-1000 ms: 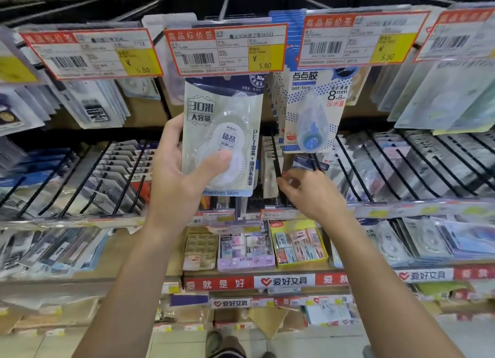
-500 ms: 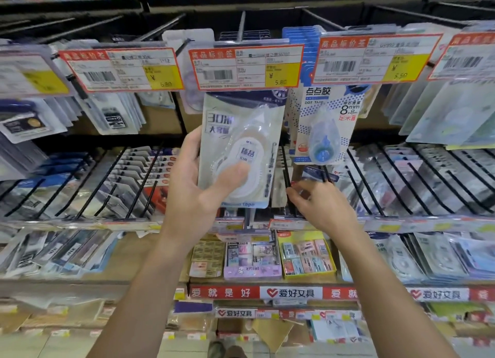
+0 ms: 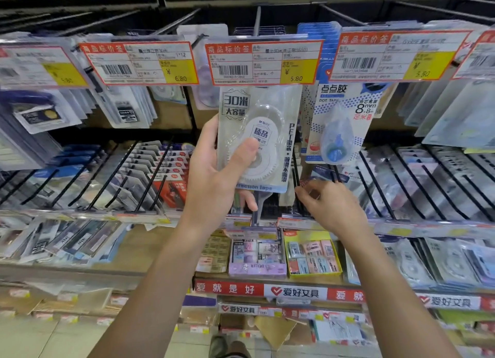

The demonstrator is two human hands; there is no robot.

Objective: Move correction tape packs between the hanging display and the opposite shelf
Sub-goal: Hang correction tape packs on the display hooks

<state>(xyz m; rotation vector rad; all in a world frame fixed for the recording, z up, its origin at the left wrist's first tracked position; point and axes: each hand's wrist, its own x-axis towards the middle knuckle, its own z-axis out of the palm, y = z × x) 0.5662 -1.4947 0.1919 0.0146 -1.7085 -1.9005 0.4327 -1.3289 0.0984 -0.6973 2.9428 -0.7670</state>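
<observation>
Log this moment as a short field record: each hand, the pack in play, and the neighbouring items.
left hand: grips white blister-carded correction tape pack, thumb across its clear bubble
pack top: behind the red-bordered price tag marked 5.80; whether it is on the hook cannot be told
right hand: fingers curled at a black wire peg of the lower row
neighbour: blue-dotted dot tape pack hanging to the right
</observation>
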